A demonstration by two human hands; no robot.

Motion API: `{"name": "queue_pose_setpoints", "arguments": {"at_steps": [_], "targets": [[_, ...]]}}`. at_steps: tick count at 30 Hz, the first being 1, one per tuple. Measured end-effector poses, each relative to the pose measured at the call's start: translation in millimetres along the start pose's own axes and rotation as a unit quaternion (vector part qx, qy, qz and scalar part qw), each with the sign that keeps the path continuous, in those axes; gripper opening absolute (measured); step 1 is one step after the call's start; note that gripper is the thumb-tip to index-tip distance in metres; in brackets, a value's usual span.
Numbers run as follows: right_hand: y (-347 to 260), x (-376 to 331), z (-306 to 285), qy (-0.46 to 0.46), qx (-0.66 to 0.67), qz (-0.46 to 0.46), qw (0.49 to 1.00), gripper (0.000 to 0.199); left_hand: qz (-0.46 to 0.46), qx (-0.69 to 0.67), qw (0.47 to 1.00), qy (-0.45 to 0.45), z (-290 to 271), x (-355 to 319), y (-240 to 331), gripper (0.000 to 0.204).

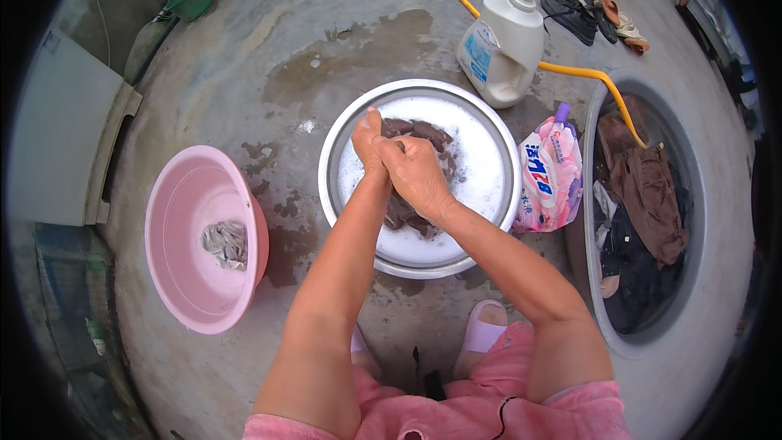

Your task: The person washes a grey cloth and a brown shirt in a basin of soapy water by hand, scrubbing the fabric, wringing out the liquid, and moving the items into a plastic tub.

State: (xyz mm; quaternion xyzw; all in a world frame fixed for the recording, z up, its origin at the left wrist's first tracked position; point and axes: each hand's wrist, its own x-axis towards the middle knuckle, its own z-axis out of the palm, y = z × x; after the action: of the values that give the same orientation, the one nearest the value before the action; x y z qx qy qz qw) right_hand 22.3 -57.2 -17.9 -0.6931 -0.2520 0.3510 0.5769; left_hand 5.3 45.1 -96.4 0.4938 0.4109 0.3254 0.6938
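Observation:
A round metal basin [327, 171] of white suds stands on the floor before me. Dark brown cloth [423, 132], wet and bunched, lies in the foam; what kind of garment it is cannot be made out. My left hand [369, 145] and my right hand [417, 173] are pressed together over the basin's left half. The fingers of both are closed on the cloth, and a bit of it pokes up between them. Much of the grip is hidden behind the wrists.
On the left a pink basin [187, 195] holds a small grey cloth [225, 244]. A white jug [513, 41] and a pink pouch [547, 183] stand right of the metal basin. Farther right, a grey tub [599, 277] contains brown and dark clothes. A yellow hose [570, 70] reaches into it.

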Motion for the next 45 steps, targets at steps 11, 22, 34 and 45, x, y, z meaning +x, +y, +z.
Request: {"name": "queue_pose_setpoints", "arguments": {"at_steps": [11,22,34,45], "targets": [[6.5,53.8,-97.7,-0.023,0.362,-0.028,0.931,0.023,-0.220,-0.284,0.919,-0.165,-15.3,18.0,34.3,0.059],[10.0,54.3,-91.0,0.036,-0.008,-0.129,0.991,0.026,-0.107,0.008,0.960,-0.258,9.6,-19.4,56.5,0.031],[33.6,47.9,-110.6,-0.161,-0.033,0.010,0.986,0.032,-0.062,-0.160,0.923,-0.346,-8.9,-13.9,122.1,0.022],[-64.1,-9.4,-25.2,-0.128,-0.169,-0.226,0.951,0.028,-0.165,-0.316,0.926,-0.121,-7.4,-5.7,78.0,0.014]]}}
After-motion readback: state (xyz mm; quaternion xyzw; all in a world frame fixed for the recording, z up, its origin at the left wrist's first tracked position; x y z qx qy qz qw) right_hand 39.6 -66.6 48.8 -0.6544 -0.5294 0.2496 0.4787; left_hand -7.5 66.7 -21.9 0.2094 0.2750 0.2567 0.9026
